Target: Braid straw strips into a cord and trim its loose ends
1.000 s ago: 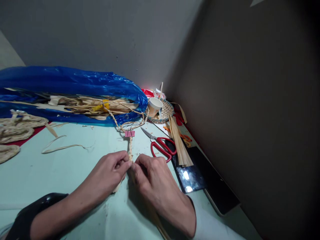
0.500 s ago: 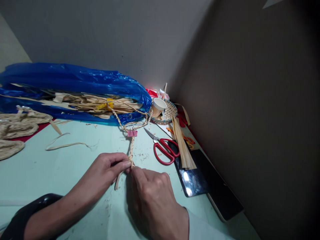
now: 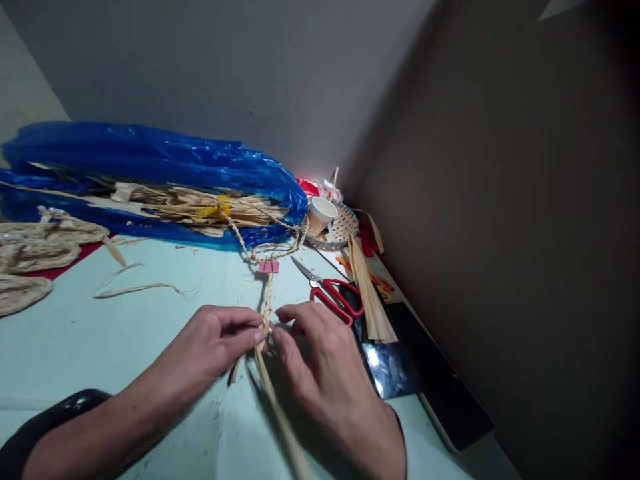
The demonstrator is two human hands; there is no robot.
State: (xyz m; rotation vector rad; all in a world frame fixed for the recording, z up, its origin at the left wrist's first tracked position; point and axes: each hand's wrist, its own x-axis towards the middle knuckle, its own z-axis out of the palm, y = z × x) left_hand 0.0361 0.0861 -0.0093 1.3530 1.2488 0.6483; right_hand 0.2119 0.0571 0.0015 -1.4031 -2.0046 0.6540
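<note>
My left hand pinches a braid of pale straw-like fibre between thumb and fingers. A pink binder clip grips the braid farther up, where the cord curves away toward the back. From the pinch, a long loose strand runs down toward the bottom edge, and a shorter end hangs by the left fingers. My right hand is just right of the braid, thumb and index finger apart. Its thumb tip is close to the braid; whether it touches, I cannot tell.
Red-handled scissors lie right of the braid, beside a flat fibre bundle and dark flat devices. Behind are a blue plastic bag of dry fibre, a paper cup and a woven basket. Woven pieces lie left.
My right hand has let go of the strand at the braid, opened and shifted slightly right and up. The long strand now trails downward. My left hand keeps its pinch.
</note>
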